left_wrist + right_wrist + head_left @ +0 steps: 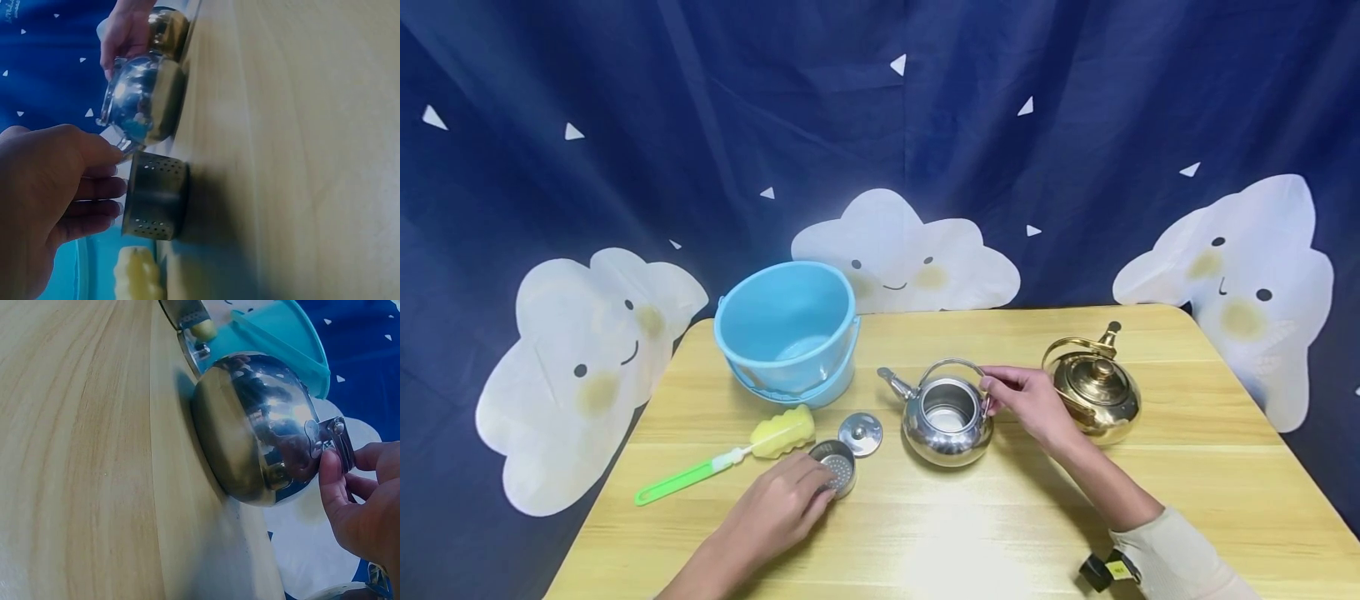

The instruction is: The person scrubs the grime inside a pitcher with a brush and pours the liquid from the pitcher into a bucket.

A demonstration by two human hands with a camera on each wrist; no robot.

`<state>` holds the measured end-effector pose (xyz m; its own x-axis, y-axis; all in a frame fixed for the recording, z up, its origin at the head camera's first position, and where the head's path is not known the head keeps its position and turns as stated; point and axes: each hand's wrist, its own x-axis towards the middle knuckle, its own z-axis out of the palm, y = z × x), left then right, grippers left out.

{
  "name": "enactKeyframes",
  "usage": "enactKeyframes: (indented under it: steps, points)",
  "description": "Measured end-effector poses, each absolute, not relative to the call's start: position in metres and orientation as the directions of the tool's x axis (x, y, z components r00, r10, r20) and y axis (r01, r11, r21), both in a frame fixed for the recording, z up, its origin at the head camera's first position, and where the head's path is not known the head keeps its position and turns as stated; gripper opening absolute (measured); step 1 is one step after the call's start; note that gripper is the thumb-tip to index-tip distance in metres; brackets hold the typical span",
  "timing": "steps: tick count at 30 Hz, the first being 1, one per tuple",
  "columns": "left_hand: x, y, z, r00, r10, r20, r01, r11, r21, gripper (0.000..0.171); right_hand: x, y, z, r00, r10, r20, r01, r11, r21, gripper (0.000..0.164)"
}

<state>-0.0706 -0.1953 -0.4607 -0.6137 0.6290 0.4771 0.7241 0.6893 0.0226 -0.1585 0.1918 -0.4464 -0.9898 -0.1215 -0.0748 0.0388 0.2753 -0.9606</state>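
Note:
A silver teapot (947, 433) stands on the table without its lid. My right hand (1026, 404) pinches the base of its handle between thumb and fingers, as the right wrist view shows. On the left, my left hand (782, 500) is at the rim of a perforated metal tea strainer (156, 197), which sits upright on the table. Its fingers are loosely bent, with the fingertips (115, 207) right by the rim; whether they touch it is hard to tell. The silver lid (861, 434) lies just behind the strainer.
A blue bucket (842, 379) stands at the back left. In front of it lies a sponge brush (782, 432) with a green handle. A gold teapot (1097, 396) stands to the right, close by my right forearm. A dark blue curtain (925, 125) hangs behind the table.

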Motion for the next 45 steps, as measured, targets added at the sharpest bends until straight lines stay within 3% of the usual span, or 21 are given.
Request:
enactKeyframes:
  steps: [10, 21, 34, 45]
  points:
    - [-0.075, -0.217, -0.45, -0.656, 0.56, 0.506, 0.672, 0.739, 0.054, 0.029, -0.159, 0.192, -0.449, -0.991, -0.115, -0.065, 0.032, 0.265, -0.964, 0.042]
    - [-0.075, -0.258, -0.438, -0.755, 0.425, 0.498, 0.526, 0.847, 0.074, 0.034, -0.159, 0.191, -0.446, -0.99, -0.117, -0.073, 0.036, 0.29, -0.956, 0.041]
    - [-0.072, -0.292, -0.449, -0.839, 0.329, 0.433, 0.399, 0.914, 0.077, 0.042, -0.159, 0.191, -0.447, -0.99, -0.122, -0.064, 0.029, 0.265, -0.964, 0.043]
    - [-0.073, -0.303, -0.459, -0.916, 0.28, 0.288, 0.32, 0.942, 0.101, 0.038, -0.158, 0.187, -0.445, -0.995, -0.099, -0.008, -0.031, 0.381, -0.924, 0.037]
